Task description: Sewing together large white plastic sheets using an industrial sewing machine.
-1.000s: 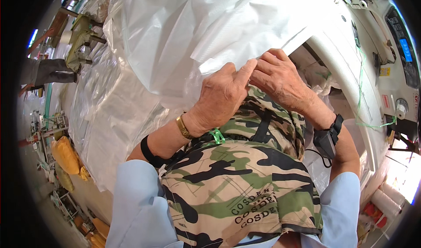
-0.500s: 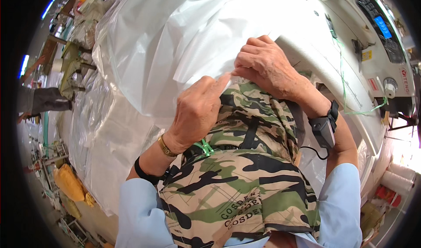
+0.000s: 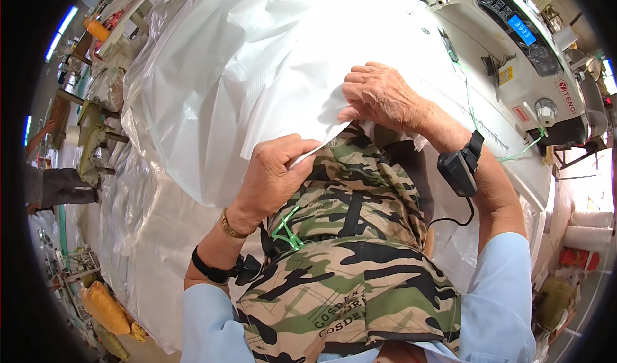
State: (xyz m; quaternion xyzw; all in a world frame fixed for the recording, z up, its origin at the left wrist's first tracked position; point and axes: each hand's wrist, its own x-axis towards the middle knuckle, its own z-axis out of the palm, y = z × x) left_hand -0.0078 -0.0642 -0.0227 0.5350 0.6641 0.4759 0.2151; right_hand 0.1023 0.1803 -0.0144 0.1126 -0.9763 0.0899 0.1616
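Note:
A large sheet of thin white plastic-like fabric (image 3: 257,74) spreads in front of me and drapes toward my lap. My left hand (image 3: 275,173) pinches its near edge between thumb and forefinger. Farther right, my right hand (image 3: 380,97) grips the same edge with curled fingers. Between the two hands the edge runs as a narrow, taut strip that looks folded. Under the hands lies my camouflage apron (image 3: 360,260), with a green clip-like thing (image 3: 287,234) at its waist.
At the right stands a white sewing machine (image 3: 514,61) with a lit display and a dial; green thread (image 3: 468,93) hangs from it. White thread cones (image 3: 590,228) sit at the far right. Clear plastic sheeting (image 3: 122,189) hangs at the left, near another person's dark-clothed leg (image 3: 67,186).
My hands have moved apart along the fabric edge, the left toward me and leftward. The strip between them now shows stretched. The view has shifted a little.

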